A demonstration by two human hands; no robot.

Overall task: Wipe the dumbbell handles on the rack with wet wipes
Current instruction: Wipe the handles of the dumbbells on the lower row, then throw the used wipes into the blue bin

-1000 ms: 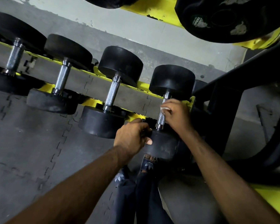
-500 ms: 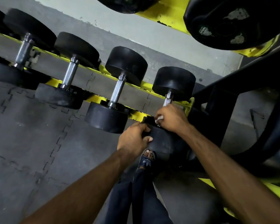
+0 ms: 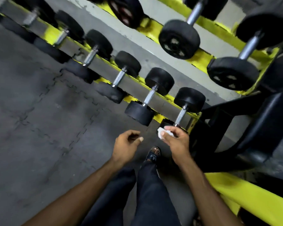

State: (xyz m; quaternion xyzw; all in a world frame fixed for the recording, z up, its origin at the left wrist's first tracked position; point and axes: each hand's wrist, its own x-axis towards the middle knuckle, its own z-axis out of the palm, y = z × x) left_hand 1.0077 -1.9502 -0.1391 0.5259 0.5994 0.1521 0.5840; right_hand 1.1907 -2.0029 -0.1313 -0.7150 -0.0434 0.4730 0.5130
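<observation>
**Wipe in hand, just short of the end dumbbell**

Closest in are the person's legs in dark trousers and one sandalled foot on the grey rubber floor. Above them the left hand hangs free, its fingers loosely curled and holding nothing. The right hand pinches a crumpled white wet wipe between thumb and fingertips. It sits just in front of the near head of the rightmost dumbbell on the lower tier; whether wipe and rubber touch cannot be told. That dumbbell's steel handle lies bare, clear of both hands, across the yellow rails of the rack. The next dumbbell rests just to the left, and the row runs on leftward into blur. Farther back, the upper tier carries larger dumbbells.
</observation>
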